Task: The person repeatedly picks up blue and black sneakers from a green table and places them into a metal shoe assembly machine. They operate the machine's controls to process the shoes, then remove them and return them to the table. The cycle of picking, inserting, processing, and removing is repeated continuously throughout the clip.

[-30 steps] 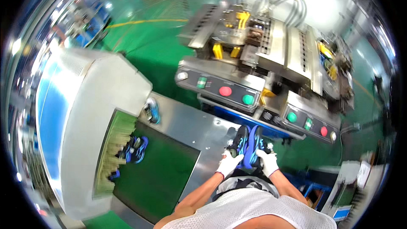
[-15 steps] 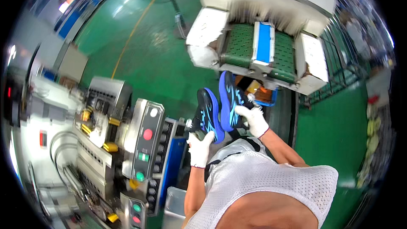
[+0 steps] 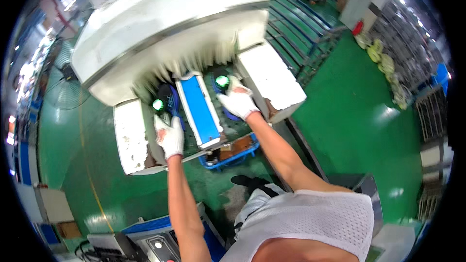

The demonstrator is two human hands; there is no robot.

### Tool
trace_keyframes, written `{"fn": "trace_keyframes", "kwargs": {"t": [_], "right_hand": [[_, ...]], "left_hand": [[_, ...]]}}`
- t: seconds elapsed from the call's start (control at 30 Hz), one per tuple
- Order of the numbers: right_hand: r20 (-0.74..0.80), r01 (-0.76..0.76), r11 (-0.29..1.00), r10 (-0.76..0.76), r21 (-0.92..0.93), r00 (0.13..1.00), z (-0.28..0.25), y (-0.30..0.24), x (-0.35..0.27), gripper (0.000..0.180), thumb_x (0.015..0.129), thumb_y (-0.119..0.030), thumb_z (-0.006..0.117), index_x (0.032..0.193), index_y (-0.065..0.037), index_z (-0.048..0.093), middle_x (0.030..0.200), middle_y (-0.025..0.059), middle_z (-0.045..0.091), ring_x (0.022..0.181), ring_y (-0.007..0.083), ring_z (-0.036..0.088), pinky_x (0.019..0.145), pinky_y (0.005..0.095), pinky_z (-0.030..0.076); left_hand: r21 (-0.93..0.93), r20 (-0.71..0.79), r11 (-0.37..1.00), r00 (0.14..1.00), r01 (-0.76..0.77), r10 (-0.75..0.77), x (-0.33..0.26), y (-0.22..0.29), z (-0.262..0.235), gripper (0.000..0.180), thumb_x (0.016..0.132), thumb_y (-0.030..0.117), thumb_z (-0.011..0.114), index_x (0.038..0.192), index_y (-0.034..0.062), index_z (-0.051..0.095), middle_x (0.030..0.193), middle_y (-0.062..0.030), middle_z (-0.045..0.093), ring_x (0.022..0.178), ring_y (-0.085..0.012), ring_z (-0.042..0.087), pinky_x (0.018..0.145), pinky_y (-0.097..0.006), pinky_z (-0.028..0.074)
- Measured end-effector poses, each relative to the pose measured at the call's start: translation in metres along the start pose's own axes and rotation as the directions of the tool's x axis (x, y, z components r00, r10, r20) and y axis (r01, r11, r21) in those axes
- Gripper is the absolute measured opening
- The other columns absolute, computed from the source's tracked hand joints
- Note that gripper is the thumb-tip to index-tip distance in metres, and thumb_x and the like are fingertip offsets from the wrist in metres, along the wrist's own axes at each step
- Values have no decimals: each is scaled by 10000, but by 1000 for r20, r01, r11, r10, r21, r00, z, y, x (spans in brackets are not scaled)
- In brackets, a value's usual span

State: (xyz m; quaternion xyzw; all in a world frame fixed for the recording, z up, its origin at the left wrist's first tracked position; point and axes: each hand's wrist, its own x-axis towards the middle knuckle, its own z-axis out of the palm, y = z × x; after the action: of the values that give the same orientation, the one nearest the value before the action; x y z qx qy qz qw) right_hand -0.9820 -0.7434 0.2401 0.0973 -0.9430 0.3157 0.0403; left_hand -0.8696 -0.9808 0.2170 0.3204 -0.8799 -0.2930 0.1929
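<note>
My left hand [image 3: 169, 136], in a white glove, rests on a dark blue shoe [image 3: 164, 103] with a green insert, set on the left lane of a green conveyor belt. My right hand [image 3: 237, 100], also gloved, grips a second dark blue shoe [image 3: 224, 87] on the right lane. A blue and white divider [image 3: 198, 110] runs between the two lanes. Both shoes sit at the mouth of a large white tunnel machine [image 3: 165, 24] hung with pale strip curtains.
White side blocks [image 3: 273, 78] flank the belt. A blue crate [image 3: 230, 151] sits under the conveyor's end. A control panel with buttons [image 3: 155, 245] lies behind me at the lower left. A green railing [image 3: 296, 29] and green floor extend to the right.
I have turned from the button-panel machine to the tunnel machine. The pair of shoes, held together in front of me before, now sits apart on the two belt lanes.
</note>
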Motion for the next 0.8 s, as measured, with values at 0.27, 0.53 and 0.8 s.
{"fn": "trace_keyframes", "kwargs": {"t": [0.27, 0.53, 0.8], "right_hand": [[-224, 499, 687, -454, 528, 862, 20, -111, -70, 652, 853, -59, 735, 1444, 26, 472, 1470, 209, 508, 1353, 328, 513, 1137, 395, 407], [789, 254, 750, -551, 611, -270, 162, -116, -329, 598, 937, -188, 701, 1439, 19, 451, 1425, 257, 563, 1310, 314, 578, 1095, 394, 458], [787, 699, 382, -150, 605, -599, 193, -97, -492, 586, 919, -181, 702, 1412, 51, 486, 1354, 224, 616, 1226, 294, 625, 1035, 373, 496]], "left_hand": [[-625, 24, 772, 992, 111, -123, -132, -53, -58, 516, 924, 70, 665, 1396, -47, 492, 1369, -246, 581, 1286, -322, 577, 1087, -394, 454], [172, 110, 515, 503, 840, -857, -575, -212, -137, 341, 931, 321, 541, 1119, 60, 654, 1100, -213, 708, 1031, -393, 683, 908, -516, 535], [-789, -280, -253, -694, 560, -663, -998, -208, -48, 241, 922, 282, 631, 1018, 64, 662, 852, -161, 712, 737, -264, 723, 641, -424, 593]]}}
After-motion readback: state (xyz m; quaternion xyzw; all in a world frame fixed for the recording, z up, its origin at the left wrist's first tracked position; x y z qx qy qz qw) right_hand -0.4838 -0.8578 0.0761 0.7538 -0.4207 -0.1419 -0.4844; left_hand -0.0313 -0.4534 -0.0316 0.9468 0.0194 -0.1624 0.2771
